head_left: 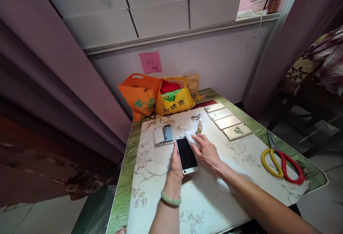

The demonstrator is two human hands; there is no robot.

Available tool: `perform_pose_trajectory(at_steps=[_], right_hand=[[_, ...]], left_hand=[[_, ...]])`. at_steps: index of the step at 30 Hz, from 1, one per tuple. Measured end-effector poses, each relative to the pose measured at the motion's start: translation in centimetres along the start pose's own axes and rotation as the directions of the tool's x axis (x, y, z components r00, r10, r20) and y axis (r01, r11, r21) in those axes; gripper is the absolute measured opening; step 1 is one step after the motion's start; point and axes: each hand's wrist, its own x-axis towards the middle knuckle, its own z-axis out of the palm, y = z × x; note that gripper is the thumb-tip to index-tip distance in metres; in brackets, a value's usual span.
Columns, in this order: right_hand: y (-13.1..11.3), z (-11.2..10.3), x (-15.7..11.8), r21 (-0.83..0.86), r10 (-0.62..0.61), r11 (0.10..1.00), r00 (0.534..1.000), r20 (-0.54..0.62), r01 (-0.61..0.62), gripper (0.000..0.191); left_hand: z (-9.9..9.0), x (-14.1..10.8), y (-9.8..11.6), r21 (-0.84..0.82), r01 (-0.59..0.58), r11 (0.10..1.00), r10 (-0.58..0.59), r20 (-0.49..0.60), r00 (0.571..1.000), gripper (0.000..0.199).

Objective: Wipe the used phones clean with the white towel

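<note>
A white phone with a dark screen (187, 155) lies tilted in my left hand (176, 163), whose thumb rests along its left edge. A white cloth (189, 137) is pressed by my right hand (205, 149) against the phone's upper right edge. Just beyond the right hand stands a small white bottle with a yellow label (199, 126). Part of a white sheet of cloth (224, 184) shows under my right forearm. A green bangle (170, 198) circles my left wrist.
Two phones (163, 135) lie left of the hands; several gold phones (227, 122) line the right side. Large scissors (282, 166) with yellow and red handles rest at right. Orange (142, 94) and yellow (174, 101) bags stand at the back, near thin wire glasses (196, 117).
</note>
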Motion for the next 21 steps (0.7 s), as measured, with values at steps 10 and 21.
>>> perform_pose_trajectory(at_steps=[10,21], right_hand=[[0.5,-0.5,-4.8,0.331,-0.097,0.941,0.993,0.06,0.072,0.04],[0.0,-4.2,-6.8,0.363,-0.195,0.911,0.98,-0.043,0.197,0.037]], left_hand=[[-0.4,0.2,0.7,-0.044,-0.11,0.993,0.112,0.037,0.993,0.059],[-0.9,0.5,0.2,-0.057,-0.149,0.987,0.145,-0.064,0.987,0.036]])
